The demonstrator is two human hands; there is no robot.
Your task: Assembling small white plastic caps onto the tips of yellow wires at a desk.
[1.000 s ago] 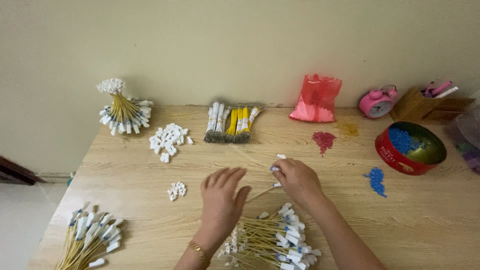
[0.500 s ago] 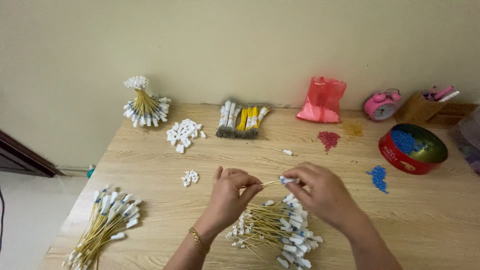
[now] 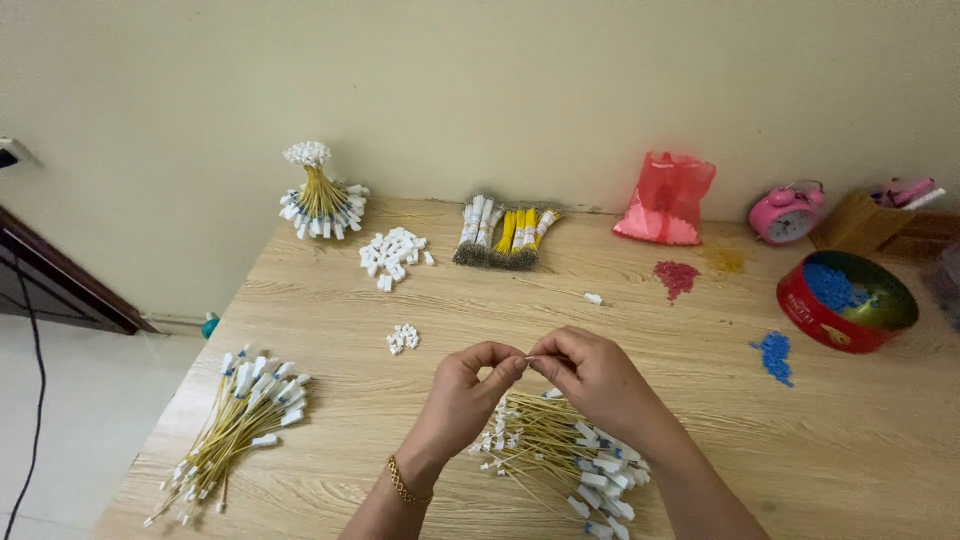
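The left hand (image 3: 470,385) and right hand (image 3: 590,375) meet fingertip to fingertip, both pinched on a thin yellow wire (image 3: 528,359) just above the loose wire pile (image 3: 560,460) on the tabletop (image 3: 700,400). A small white connector cluster (image 3: 403,338) lies near the left hand; fitting one calls for fine alignment.

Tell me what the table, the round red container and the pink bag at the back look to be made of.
Table: wood or a wood-look laminate, pale with streaky grain, matte. Round red container: likely metal tin, since its inner wall shines gold and glossy. Pink bag: thin plastic film, translucent and crinkled, with a slight sheen.
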